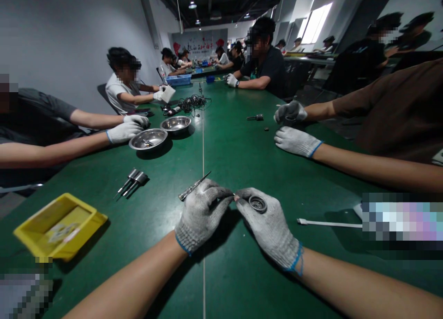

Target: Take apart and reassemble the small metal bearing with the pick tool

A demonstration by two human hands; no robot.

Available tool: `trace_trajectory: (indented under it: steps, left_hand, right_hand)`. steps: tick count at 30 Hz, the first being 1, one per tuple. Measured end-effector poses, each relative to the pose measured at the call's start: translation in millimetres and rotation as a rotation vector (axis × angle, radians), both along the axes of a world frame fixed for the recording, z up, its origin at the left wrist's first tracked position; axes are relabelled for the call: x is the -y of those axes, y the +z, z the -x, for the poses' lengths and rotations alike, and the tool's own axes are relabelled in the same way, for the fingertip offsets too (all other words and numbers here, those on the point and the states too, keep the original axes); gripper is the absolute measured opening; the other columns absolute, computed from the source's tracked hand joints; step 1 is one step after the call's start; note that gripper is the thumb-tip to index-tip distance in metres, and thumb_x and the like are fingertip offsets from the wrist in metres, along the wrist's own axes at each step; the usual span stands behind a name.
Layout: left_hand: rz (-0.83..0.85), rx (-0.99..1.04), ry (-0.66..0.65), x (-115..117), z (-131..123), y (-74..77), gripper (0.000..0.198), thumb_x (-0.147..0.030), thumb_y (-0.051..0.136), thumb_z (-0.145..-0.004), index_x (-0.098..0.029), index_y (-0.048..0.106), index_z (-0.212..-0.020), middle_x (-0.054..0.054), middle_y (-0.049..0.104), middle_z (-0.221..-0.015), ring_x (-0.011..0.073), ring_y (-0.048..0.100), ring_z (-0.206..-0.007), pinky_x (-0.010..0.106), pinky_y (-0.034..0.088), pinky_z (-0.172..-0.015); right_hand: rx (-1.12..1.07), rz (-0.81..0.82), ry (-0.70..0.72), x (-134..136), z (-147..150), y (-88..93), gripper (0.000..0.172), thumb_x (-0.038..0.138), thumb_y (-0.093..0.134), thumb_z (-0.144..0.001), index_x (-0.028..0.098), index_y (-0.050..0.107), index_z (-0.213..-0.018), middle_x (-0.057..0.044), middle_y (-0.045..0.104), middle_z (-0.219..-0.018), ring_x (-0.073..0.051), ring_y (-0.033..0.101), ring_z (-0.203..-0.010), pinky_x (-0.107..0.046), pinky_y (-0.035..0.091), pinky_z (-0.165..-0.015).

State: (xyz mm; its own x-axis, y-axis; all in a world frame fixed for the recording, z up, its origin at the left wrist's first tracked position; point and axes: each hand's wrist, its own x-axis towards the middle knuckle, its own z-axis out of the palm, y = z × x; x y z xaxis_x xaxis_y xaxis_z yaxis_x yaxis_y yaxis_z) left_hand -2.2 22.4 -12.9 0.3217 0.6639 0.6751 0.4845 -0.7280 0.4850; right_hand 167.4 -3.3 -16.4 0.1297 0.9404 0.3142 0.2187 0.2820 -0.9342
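My left hand (204, 208) wears a white knit glove, grey at the fingers, and is closed with its fingertips pinched. A slim silver screwdriver (194, 187) sticks out past its knuckles, its thin tip pointing up and right. My right hand (265, 217), gloved the same way, is closed too, and a bare fingertip shows at its glove's end. A round dark ring-shaped cap (258, 203) sits in its grasp between thumb and forefinger. The fingertips of both hands nearly meet around a tiny piece (235, 195), too small to name.
A yellow bin (24, 233) with small parts lies left, near metal cylinders with shafts (133, 181). Two steel bowls (162, 133), (188, 121) and a cable heap (192, 104) stand farther up. A white cable (332, 224) lies right. Co-workers' gloved hands (297, 140) rest on the table's right side.
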Motion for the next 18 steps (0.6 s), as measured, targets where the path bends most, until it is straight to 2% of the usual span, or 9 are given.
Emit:
trace_trajectory:
  steps: [7,11,15,18]
  left_hand:
    - [0.058,0.067,0.026,0,0,3.7,0.013,-0.019,0.066,-0.098,-0.018,0.079,-0.095,0.005,0.074,-0.086,0.0167,0.071,-0.079,0.029,0.060,-0.076]
    - [0.151,0.137,0.065,4,-1,20.7,0.013,-0.017,0.067,-0.095,-0.019,0.079,-0.092,0.004,0.074,-0.086,0.0157,0.070,-0.079,0.028,0.059,-0.076]
    - [0.248,0.062,-0.032,16,-6,42.7,0.012,-0.018,0.070,-0.094,-0.021,0.081,-0.092,0.003,0.075,-0.085,0.0166,0.071,-0.078,0.029,0.058,-0.074]
    - [0.274,-0.027,-0.082,23,-11,49.0,0.011,-0.018,0.073,-0.093,-0.023,0.082,-0.094,0.003,0.075,-0.086,0.0164,0.070,-0.077,0.028,0.057,-0.071]
  right_hand:
    - [0.026,-0.014,0.017,0,0,1.5,0.011,0.032,0.069,-0.082,0.021,0.072,-0.078,-0.005,0.078,-0.075,-0.024,0.075,-0.069,-0.032,0.059,-0.065]
    - [0.078,-0.038,0.011,2,0,1.6,0.005,0.025,0.067,-0.080,0.022,0.069,-0.077,-0.003,0.076,-0.073,-0.022,0.073,-0.068,-0.031,0.058,-0.066]
    - [0.126,-0.081,-0.010,2,2,-2.8,0.007,0.017,0.064,-0.076,0.023,0.067,-0.078,-0.003,0.074,-0.074,-0.021,0.070,-0.069,-0.030,0.056,-0.065]
    - [0.132,-0.111,0.015,2,3,-5.7,0.008,0.015,0.062,-0.077,0.023,0.064,-0.076,-0.002,0.071,-0.074,-0.020,0.069,-0.068,-0.029,0.054,-0.062]
